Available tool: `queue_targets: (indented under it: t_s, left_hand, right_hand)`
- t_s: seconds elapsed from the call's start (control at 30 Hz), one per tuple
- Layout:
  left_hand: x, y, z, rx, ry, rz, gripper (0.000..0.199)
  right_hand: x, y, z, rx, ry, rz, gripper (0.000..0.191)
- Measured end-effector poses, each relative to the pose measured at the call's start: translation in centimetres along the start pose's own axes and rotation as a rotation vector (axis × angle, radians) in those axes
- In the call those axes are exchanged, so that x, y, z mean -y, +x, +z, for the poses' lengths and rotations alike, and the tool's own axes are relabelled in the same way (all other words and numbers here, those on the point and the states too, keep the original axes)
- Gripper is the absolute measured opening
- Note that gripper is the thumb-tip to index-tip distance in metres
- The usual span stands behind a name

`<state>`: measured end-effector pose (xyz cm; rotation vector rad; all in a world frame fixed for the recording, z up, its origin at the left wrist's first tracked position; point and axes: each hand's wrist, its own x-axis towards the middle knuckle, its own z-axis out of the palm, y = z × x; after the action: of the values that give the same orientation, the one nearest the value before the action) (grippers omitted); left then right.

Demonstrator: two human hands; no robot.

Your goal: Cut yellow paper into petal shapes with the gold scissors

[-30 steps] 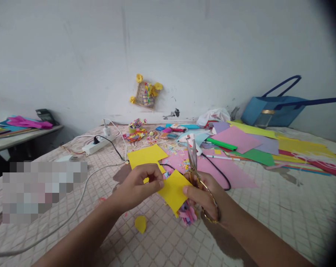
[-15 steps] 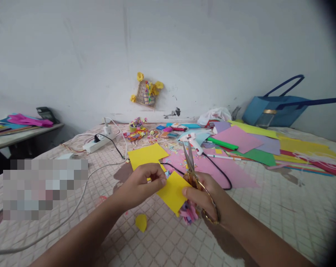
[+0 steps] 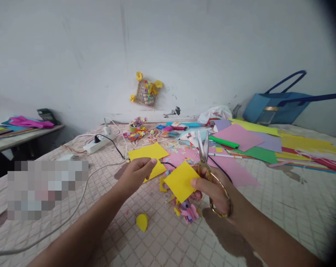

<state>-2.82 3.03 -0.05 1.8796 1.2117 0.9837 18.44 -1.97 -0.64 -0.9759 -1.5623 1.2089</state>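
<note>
My right hand (image 3: 215, 185) grips a yellow square (image 3: 183, 181) between thumb and fingers. The same hand also holds gold-handled scissors (image 3: 203, 148), their blades slightly apart and pointing up. To the left, my left hand (image 3: 140, 170) has its fingers curled together, apart from the square; whether anything small is in them is hidden. Beyond that hand lies a larger yellow sheet (image 3: 148, 151). Under the held square is a cluster of pink and purple pieces (image 3: 188, 211). A small yellow cut piece (image 3: 142, 222) rests on the cloth nearer to me.
A white glue gun (image 3: 188, 138) and a pink sheet (image 3: 240, 172) lie behind the scissors. Coloured sheets (image 3: 237, 137) and a blue bag (image 3: 276, 107) are at the right. A power strip (image 3: 99, 144) with a white cable (image 3: 84, 193) is at the left.
My left hand has come off the yellow square and moved slightly left and up. My right hand has moved right with the square and scissors, and the scissor blades have tilted.
</note>
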Motion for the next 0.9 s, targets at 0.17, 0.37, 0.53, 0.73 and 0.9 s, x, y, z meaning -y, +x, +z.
queue_targets:
  t_s: [0.17,0.37,0.53,0.73,0.9]
  left_hand:
    - [-0.6,-0.9,1.1,0.127,-0.394,0.092,0.011]
    - [-2.1,-2.2,2.4,0.359,-0.613,0.095,0.018]
    - [-2.1,-2.3,2.9,0.217,-0.654,0.046,0.016]
    - [-2.3,-2.5,2.8,0.198,-0.611,-0.014,0.018]
    - [-2.4,-2.5,2.9,0.195,-0.591,0.006,0.012]
  right_hand:
    - [-1.3,0.8,0.1,-0.039,0.134,-0.009,0.013]
    - [-1.7,1.0,0.9,-0.039,0.245,-0.005,0.014]
    - [-1.5,0.7,1.5,-0.002,0.442,0.086,0.023]
    - [-1.9,1.2,1.5,0.047,0.535,0.091,0.037]
    - [-2.1,1.2,1.4,0.107,0.538,0.133,0.045]
